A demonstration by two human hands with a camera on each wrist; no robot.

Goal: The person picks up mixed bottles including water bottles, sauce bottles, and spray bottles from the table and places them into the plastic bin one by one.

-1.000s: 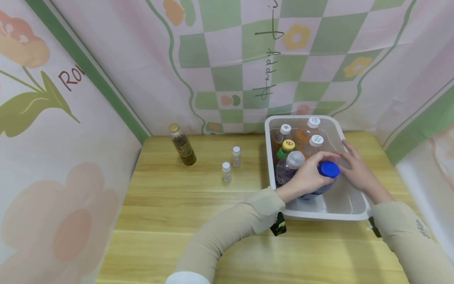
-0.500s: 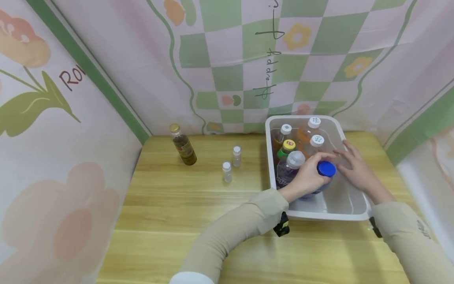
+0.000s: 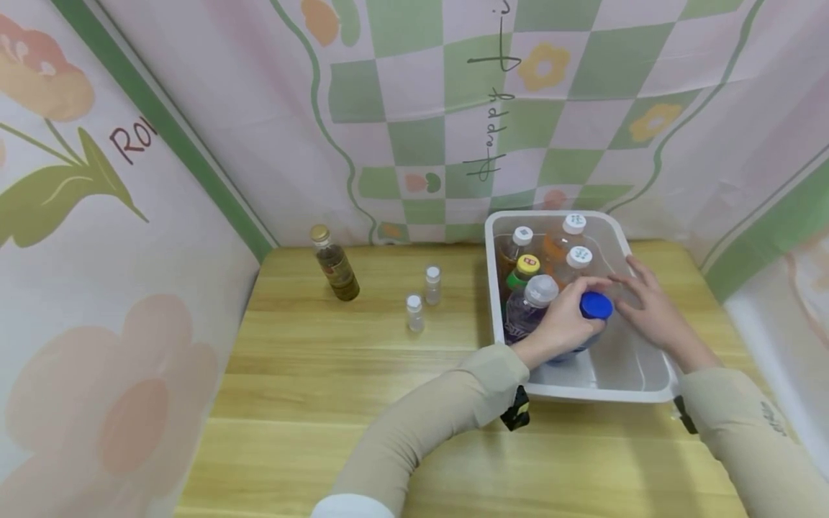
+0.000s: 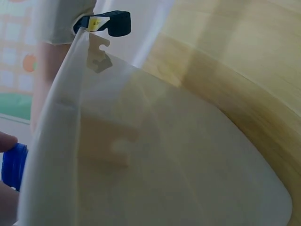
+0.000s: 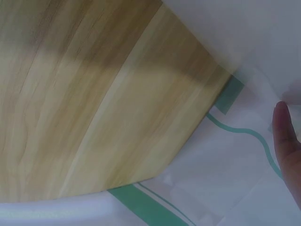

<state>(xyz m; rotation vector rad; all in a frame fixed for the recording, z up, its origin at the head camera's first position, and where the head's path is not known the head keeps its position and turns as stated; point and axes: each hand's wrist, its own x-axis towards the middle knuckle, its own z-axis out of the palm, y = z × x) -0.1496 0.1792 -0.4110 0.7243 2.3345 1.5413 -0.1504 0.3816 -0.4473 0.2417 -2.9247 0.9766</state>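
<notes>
My left hand (image 3: 565, 322) grips a bottle with a blue cap (image 3: 596, 306) just below its cap, low inside the white plastic tub (image 3: 586, 395). Most of the bottle's body is hidden behind that hand. Over the tub's right side is my right hand (image 3: 655, 316), fingers spread and apart from the bottle. A purple-labelled bottle with a clear cap (image 3: 540, 291) stands beside my left hand. In the left wrist view the blue cap (image 4: 13, 165) shows between fingers behind the tub's wall (image 4: 155, 155). The right wrist view shows part of my right hand (image 5: 288, 150).
Inside the tub stand a yellow-capped bottle (image 3: 527, 265) and several white-capped ones, two with orange labels. On the wooden table (image 3: 291, 403), left of the tub, are a gold-capped dark bottle (image 3: 335, 265) and two small clear vials (image 3: 414, 314) with white caps. Patterned cloth hangs behind.
My left hand and the blue-capped bottle have shifted slightly left, and the bottle looks more upright than a second ago. My right hand has stayed nearly still.
</notes>
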